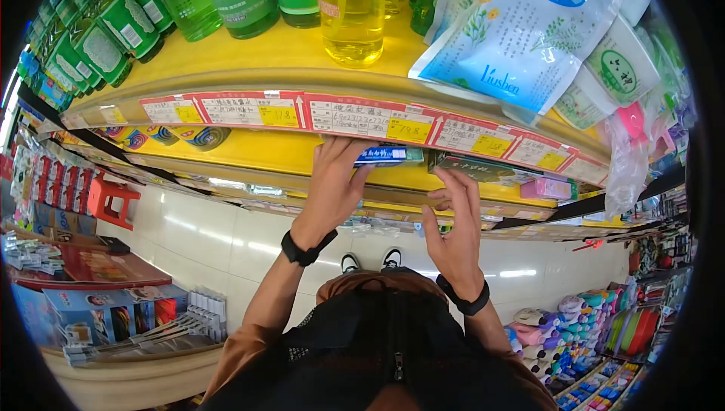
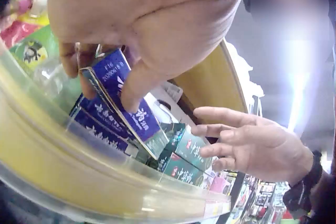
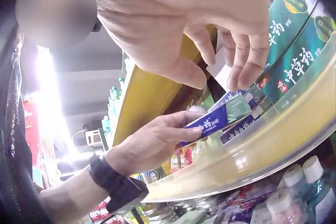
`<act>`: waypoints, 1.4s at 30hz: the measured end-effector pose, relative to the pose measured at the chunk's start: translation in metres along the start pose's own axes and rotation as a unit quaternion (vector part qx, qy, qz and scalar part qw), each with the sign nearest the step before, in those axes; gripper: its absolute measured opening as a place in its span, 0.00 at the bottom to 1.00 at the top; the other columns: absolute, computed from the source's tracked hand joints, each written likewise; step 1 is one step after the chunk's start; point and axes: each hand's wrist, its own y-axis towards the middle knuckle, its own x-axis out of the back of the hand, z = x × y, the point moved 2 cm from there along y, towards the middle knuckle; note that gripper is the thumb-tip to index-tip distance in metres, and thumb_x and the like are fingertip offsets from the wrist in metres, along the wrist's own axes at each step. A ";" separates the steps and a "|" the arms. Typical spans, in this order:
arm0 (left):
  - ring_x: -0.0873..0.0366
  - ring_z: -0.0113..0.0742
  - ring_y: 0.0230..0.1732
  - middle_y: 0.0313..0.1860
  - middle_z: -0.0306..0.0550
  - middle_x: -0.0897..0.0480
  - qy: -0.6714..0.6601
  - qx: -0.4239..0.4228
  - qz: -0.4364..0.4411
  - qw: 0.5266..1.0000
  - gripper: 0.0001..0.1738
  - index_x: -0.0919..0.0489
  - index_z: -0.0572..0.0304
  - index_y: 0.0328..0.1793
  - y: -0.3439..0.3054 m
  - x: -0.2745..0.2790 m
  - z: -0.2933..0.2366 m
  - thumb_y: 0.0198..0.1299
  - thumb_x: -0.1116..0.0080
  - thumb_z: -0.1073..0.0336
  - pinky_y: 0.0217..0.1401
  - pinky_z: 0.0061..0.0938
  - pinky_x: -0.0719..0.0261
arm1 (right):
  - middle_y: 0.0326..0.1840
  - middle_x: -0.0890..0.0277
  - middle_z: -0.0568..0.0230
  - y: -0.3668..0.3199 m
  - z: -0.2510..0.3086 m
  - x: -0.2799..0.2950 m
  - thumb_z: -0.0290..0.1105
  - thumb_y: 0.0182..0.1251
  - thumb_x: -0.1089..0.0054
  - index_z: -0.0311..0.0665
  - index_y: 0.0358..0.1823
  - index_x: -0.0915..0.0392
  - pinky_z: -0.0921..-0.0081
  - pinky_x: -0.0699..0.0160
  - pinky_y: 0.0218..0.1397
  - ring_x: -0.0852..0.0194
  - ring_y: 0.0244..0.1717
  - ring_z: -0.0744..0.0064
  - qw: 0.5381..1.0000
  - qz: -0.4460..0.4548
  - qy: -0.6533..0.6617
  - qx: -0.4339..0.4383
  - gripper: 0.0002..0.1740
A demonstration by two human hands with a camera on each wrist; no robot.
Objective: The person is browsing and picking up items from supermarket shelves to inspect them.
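My left hand (image 1: 332,188) pinches a blue and green toothpaste box (image 1: 380,156) between thumb and fingers at the front of the yellow shelf. In the left wrist view the box is tilted, close over more blue boxes (image 2: 100,135) lying on the shelf. My right hand (image 1: 459,241) holds nothing; its fingers are loosely bent in front of the dark green toothpaste boxes (image 3: 299,69). These green boxes lie side by side, to the right of the blue ones. The upper shelf hides part of the lower shelf in the head view.
An upper shelf edge with price tags (image 1: 370,120) runs right above my hands. Green bottles (image 1: 245,3), a yellow bottle (image 1: 351,11) and a white-blue pouch (image 1: 521,41) stand on it. A pink box (image 1: 547,188) lies at the right. A red stool (image 1: 113,200) stands behind left.
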 end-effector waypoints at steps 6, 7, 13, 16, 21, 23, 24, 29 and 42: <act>0.27 0.64 0.72 0.68 0.56 0.17 0.110 -0.062 -0.054 0.991 0.25 0.14 0.57 0.68 0.012 -0.044 0.012 0.64 0.29 0.75 0.79 0.55 0.37 | 0.73 0.30 0.47 0.001 0.004 0.008 0.13 0.66 0.35 0.35 0.76 0.25 0.64 0.16 0.58 0.15 0.54 0.60 1.000 -0.019 -0.010 0.009 0.35; 0.27 0.64 0.72 0.68 0.56 0.17 0.109 -0.063 -0.055 0.991 0.25 0.14 0.57 0.68 0.012 -0.047 0.015 0.64 0.29 0.75 0.79 0.55 0.37 | 0.73 0.30 0.47 0.001 0.004 0.009 0.13 0.66 0.34 0.36 0.75 0.24 0.64 0.15 0.56 0.15 0.54 0.60 1.000 -0.019 -0.011 0.012 0.34; 0.26 0.65 0.71 0.68 0.58 0.18 0.104 -0.033 -0.061 0.992 0.25 0.13 0.55 0.67 0.013 -0.045 0.011 0.62 0.27 0.74 0.71 0.53 0.25 | 0.73 0.29 0.48 -0.007 0.003 0.008 0.12 0.66 0.36 0.35 0.73 0.24 0.66 0.15 0.54 0.13 0.54 0.61 1.000 -0.016 0.004 0.005 0.33; 0.23 0.66 0.69 0.66 0.59 0.17 0.090 -0.039 -0.030 0.995 0.23 0.12 0.56 0.64 0.016 -0.039 0.009 0.61 0.26 0.73 0.62 0.51 0.19 | 0.72 0.29 0.48 -0.009 0.004 0.009 0.11 0.66 0.36 0.35 0.73 0.24 0.67 0.14 0.53 0.13 0.53 0.61 1.000 -0.015 0.007 0.004 0.32; 0.15 0.67 0.54 0.51 0.57 0.11 0.099 -0.091 -0.086 0.987 0.18 0.12 0.61 0.58 0.039 -0.024 0.001 0.60 0.28 0.74 0.56 0.53 0.18 | 0.72 0.29 0.48 -0.011 0.004 0.010 0.11 0.66 0.37 0.34 0.72 0.23 0.68 0.14 0.53 0.13 0.53 0.61 1.000 -0.018 0.007 0.001 0.32; 0.15 0.66 0.52 0.50 0.56 0.11 0.142 -0.101 -0.085 0.981 0.17 0.11 0.61 0.56 0.050 -0.029 0.007 0.60 0.31 0.74 0.54 0.54 0.18 | 0.71 0.29 0.48 -0.013 0.005 0.009 0.11 0.67 0.37 0.34 0.72 0.23 0.68 0.14 0.54 0.13 0.53 0.61 1.000 -0.020 0.008 0.002 0.32; 0.15 0.66 0.50 0.48 0.56 0.10 0.186 -0.111 -0.086 0.972 0.15 0.11 0.62 0.54 0.053 -0.033 0.011 0.60 0.33 0.74 0.53 0.55 0.19 | 0.71 0.29 0.48 -0.012 0.007 0.009 0.11 0.67 0.37 0.34 0.72 0.23 0.67 0.14 0.54 0.13 0.53 0.61 1.000 -0.015 0.010 0.004 0.31; 0.15 0.65 0.50 0.48 0.57 0.11 0.244 -0.140 -0.110 0.953 0.14 0.11 0.62 0.51 0.059 -0.050 0.024 0.60 0.37 0.75 0.51 0.57 0.21 | 0.71 0.29 0.48 -0.013 0.008 0.007 0.11 0.67 0.36 0.34 0.72 0.23 0.67 0.14 0.54 0.13 0.53 0.61 1.000 -0.013 0.019 0.004 0.31; 0.17 0.47 0.61 0.58 0.51 0.18 -0.225 0.042 0.073 0.971 0.21 0.13 0.66 0.62 -0.021 0.008 -0.012 0.62 0.26 0.80 0.67 0.33 0.20 | 0.73 0.29 0.48 -0.002 0.015 0.009 0.18 0.67 0.30 0.37 0.75 0.23 0.63 0.15 0.57 0.14 0.55 0.53 1.000 -0.004 -0.003 0.012 0.33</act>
